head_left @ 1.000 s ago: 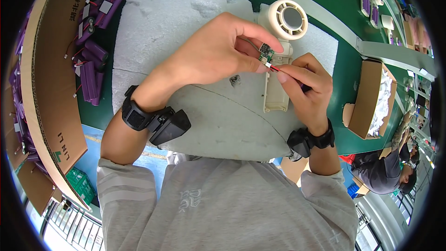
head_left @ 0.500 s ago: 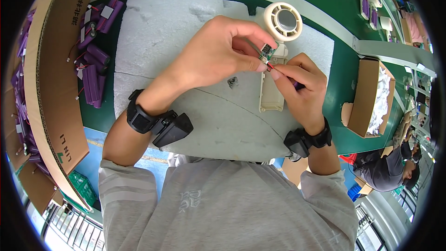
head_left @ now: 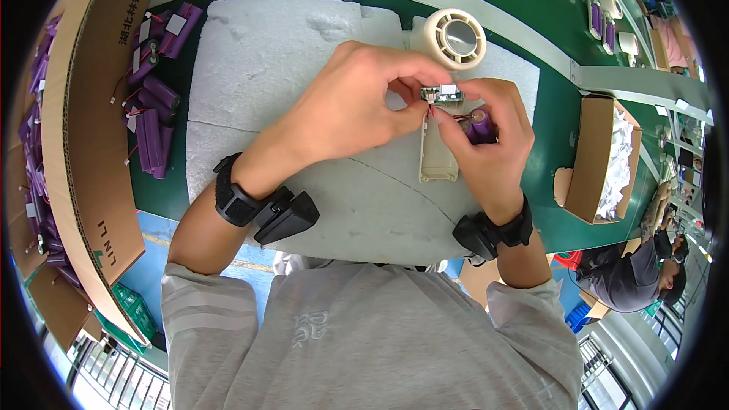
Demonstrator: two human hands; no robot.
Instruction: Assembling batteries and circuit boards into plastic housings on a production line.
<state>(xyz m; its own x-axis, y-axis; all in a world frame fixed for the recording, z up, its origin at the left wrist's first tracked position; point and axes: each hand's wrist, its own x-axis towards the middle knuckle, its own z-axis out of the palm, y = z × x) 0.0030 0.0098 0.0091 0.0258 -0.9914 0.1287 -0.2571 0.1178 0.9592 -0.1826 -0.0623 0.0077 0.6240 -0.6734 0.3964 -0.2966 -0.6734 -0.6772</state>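
Note:
Between my two hands is a small green circuit board [head_left: 443,94] with a white part on its upper side. My left hand [head_left: 372,95] pinches the board's left end between thumb and fingers. At the board's right end the fingers of my right hand [head_left: 493,125] close on it, and a purple battery pack [head_left: 481,127] is tucked in that palm. Thin red and black wires run by the board toward the battery. Behind and below lies a cream handheld fan [head_left: 456,38], its round head away from me and its open handle shell [head_left: 439,156] partly hidden by my hands.
A white foam slab [head_left: 258,53] lies under the work on the green table [head_left: 550,205]. Purple battery packs [head_left: 152,125] lie at left beside a cardboard box [head_left: 95,129] of more packs. At right stands a box [head_left: 592,156] of white pieces; farther off are fan units [head_left: 600,11] and a person [head_left: 626,277].
The board has turned so its white part shows, and my right fingers have moved up to its right end. More of the battery in my right palm shows. The fan has shifted slightly.

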